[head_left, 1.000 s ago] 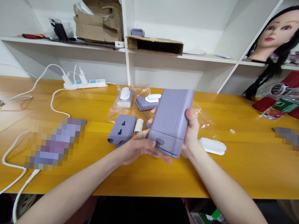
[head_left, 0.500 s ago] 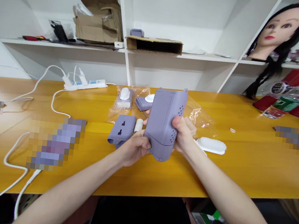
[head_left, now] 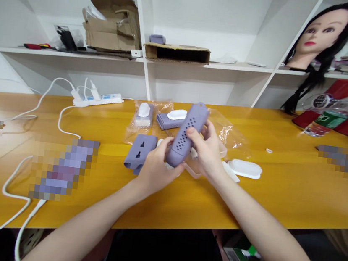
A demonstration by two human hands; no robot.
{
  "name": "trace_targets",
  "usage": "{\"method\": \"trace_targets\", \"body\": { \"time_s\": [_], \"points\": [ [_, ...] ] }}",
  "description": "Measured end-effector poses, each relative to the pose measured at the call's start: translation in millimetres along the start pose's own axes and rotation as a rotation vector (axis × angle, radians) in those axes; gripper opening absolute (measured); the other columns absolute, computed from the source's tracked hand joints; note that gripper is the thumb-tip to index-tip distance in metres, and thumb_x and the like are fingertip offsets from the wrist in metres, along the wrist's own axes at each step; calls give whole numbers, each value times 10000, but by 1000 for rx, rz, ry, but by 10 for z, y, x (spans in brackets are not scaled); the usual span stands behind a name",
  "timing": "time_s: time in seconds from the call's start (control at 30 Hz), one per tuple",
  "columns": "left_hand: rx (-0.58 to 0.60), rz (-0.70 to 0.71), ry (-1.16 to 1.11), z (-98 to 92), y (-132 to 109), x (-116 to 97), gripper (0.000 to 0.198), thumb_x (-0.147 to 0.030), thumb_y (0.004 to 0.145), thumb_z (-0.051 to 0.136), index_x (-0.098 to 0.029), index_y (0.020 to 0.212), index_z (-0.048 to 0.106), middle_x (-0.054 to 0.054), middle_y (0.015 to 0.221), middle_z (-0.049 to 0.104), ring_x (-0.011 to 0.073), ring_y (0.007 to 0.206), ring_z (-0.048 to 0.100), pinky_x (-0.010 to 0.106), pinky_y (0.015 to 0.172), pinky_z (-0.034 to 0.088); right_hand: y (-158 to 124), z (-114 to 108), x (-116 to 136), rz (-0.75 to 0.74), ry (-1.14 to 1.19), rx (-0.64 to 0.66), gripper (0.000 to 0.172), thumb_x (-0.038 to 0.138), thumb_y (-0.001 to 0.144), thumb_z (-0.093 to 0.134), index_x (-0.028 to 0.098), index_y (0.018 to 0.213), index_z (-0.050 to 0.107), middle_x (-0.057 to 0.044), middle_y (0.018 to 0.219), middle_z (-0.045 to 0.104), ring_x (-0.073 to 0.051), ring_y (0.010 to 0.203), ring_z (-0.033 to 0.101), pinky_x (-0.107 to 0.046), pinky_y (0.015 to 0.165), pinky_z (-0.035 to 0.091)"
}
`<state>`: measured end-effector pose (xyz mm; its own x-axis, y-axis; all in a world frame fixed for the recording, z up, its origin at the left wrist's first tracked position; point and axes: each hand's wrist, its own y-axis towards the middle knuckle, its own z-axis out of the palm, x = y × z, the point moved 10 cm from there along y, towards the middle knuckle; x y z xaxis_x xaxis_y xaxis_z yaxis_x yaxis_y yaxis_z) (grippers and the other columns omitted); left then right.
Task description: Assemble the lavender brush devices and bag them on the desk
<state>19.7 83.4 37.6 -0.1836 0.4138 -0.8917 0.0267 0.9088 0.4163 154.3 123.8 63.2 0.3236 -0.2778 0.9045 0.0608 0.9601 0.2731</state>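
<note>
A purple plastic case (head_left: 180, 148) with rows of small round holes is held above the table, its narrow side facing me and its top leaning right. My left hand (head_left: 155, 166) is closed around its lower end. My right hand (head_left: 206, 151) grips the upper part, thumb over the holes and fingers behind. Just left of my left hand lies another purple piece (head_left: 143, 146) with two keyhole-shaped slots. Behind the case rests a perforated purple case (head_left: 168, 122) with a white oval part (head_left: 177, 114) on it. A clear plastic tray (head_left: 196, 171) is partly hidden by my right hand.
A white oval tray (head_left: 245, 169) lies to the right. Clear plastic bags (head_left: 231, 131) spread behind my hands, beside a small purple-and-white item (head_left: 143, 114). A blurred phone (head_left: 68, 168) with a cable and a power strip (head_left: 101, 99) are on the left. White shelves (head_left: 214, 8) stand behind.
The purple case has been turned from its wide ribbed face to its narrow perforated side. Both hands have shifted their hold on it, and the left hand's back now faces up.
</note>
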Motion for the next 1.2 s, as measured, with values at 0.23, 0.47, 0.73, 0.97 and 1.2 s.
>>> {"method": "trace_targets", "body": {
  "time_s": [0.23, 0.47, 0.73, 0.97, 1.2],
  "points": [
    [89, -290, -557, 33, 60, 194, 481, -256, 639, 652, -181, 1104, 553, 53, 1008, 673, 237, 932, 624, 376, 819, 486, -74, 235, -4, 104, 29, 260, 379, 383, 678, 759, 225, 987, 607, -40, 1029, 680, -200, 929, 628, -371, 835, 514],
    [43, -321, -395, 5, 48, 256, 551, -230, 584, 772, -165, 1091, 566, 45, 960, 663, 198, 862, 605, 328, 781, 471, -89, 244, -131, 128, 93, 228, 346, 328, 663, 760, 211, 952, 610, -33, 948, 701, -196, 874, 644, -409, 856, 522],
    [-12, -185, -119, -80, 33, 72, 457, -295, 662, 735, -172, 1075, 581, 53, 969, 666, 213, 866, 606, 337, 775, 474, -89, 203, -148, 127, 150, 181, 328, 313, 650, 763, 200, 917, 609, -36, 937, 697, -191, 847, 643, -393, 825, 524],
    [76, -291, -325, 51, 71, 313, 559, -292, 595, 795, -166, 1093, 574, 74, 1040, 672, 238, 955, 618, 362, 838, 478, -56, 191, -138, 31, 95, 186, 350, 341, 670, 757, 217, 949, 586, -33, 974, 684, -198, 893, 634, -404, 864, 517],
    [80, -288, -310, 39, 82, 328, 550, -304, 605, 793, -164, 1096, 585, 72, 1048, 664, 230, 952, 609, 360, 842, 477, -85, 190, -181, 9, 73, 184, 340, 359, 699, 742, 230, 966, 577, -40, 1022, 675, -207, 965, 626, -418, 913, 500]
  ]
}}
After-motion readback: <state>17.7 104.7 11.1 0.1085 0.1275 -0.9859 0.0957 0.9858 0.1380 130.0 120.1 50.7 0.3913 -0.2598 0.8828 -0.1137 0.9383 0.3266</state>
